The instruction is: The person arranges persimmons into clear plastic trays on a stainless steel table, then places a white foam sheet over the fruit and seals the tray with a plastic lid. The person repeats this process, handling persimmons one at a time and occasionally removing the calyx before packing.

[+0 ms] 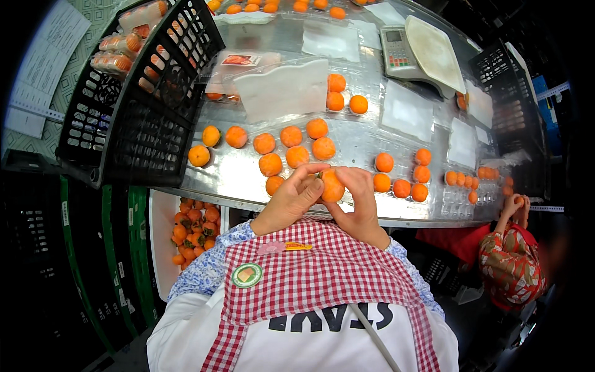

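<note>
persimmon (333,186) is held up in front of the person's chest, over the near edge of the metal surface (230,180). stem end is turned left, toward the left thumb — a bit of dark green leaf shows at the upper left of the fruit, so the smooth orange side faces right and up to the camera. long axis: outline reads a touch taller than wide, but fingers cover part of it and the fruit is near round, can't call it firmly.

fruit sits between the two hands. left-hand grip (288,203) is clamped on it from the left, thumb at the leaf side, index over the top. right-hand grip (361,203) is clamped on it too, fingers on the right flank, thumb low by the underside.

around it: a group of persimmons (297,156) sits on the surface just beyond the hands, with more in clear trays (401,172) to the right. black crate (152,118) stands to the left, white crate (159,248) below the edge holds more fruit — several stem up. scale (396,57) at the far side. co-worker's hands (515,204) are at the far right, well apart.
</note>
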Demonstrator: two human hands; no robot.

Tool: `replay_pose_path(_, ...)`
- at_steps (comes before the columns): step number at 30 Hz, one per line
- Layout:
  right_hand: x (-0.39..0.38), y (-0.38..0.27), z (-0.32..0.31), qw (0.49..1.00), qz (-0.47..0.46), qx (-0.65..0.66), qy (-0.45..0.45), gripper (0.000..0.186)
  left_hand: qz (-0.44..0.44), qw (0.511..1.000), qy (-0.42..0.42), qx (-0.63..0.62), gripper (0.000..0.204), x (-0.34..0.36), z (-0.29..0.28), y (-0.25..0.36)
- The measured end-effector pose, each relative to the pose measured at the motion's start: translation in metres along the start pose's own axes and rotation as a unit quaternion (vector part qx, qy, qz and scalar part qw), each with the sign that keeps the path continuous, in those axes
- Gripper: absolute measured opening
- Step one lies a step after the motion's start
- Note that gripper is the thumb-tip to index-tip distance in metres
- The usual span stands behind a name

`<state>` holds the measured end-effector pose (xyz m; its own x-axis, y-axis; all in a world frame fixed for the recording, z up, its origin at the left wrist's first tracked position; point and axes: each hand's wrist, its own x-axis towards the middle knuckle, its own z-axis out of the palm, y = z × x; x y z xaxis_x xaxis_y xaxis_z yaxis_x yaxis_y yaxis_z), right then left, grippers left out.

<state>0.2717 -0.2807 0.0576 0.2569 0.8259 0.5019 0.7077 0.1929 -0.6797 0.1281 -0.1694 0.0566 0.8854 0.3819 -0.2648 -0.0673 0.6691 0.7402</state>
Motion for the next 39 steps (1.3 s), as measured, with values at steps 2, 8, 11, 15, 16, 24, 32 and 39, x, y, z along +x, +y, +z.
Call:
replay_pose_path(2, 0.001, -0.001, 0.000, 1.000, -0.007, 0.009, -0.002, 0.069, 0.002, 1.000, -0.004, 0.007, 0.052, -0.001, -0.002, 0.001)
replay_pose_path(8, 0.000, -0.003, -0.005, 0.979, 0.122, 0.162, -0.024, 0.055, 0.037, 0.998, -0.007, 0.045, 0.053, -0.001, -0.002, 0.003)
replay_pose_path(11, -0.002, -0.003, -0.002, 0.959, 0.190, 0.211, -0.003, 0.046, 0.045, 0.998, -0.017, 0.051, 0.054, 0.000, -0.001, 0.005)
replay_pose_path(15, 0.001, -0.006, -0.002, 0.931, 0.223, 0.287, 0.040, 0.031, 0.059, 0.996, -0.036, 0.049, 0.055, 0.000, 0.002, 0.009)
replay_pose_path(16, 0.004, -0.007, -0.004, 0.922, 0.233, 0.306, 0.051, 0.026, 0.063, 0.996, -0.039, 0.048, 0.055, 0.001, 0.002, 0.008)
replay_pose_path(24, 0.001, 0.002, -0.007, 0.888, 0.295, 0.329, 0.129, 0.018, 0.092, 0.994, -0.044, 0.049, 0.058, 0.005, 0.002, 0.003)
replay_pose_path(32, -0.003, 0.002, -0.006, 0.887, 0.298, 0.334, 0.113, 0.015, 0.126, 0.989, -0.030, 0.073, 0.054, 0.009, 0.001, 0.000)
replay_pose_path(39, -0.012, 0.007, -0.003, 0.889, 0.292, 0.340, 0.090, 0.033, 0.083, 0.995, 0.005, 0.056, 0.056, 0.011, 0.001, 0.000)
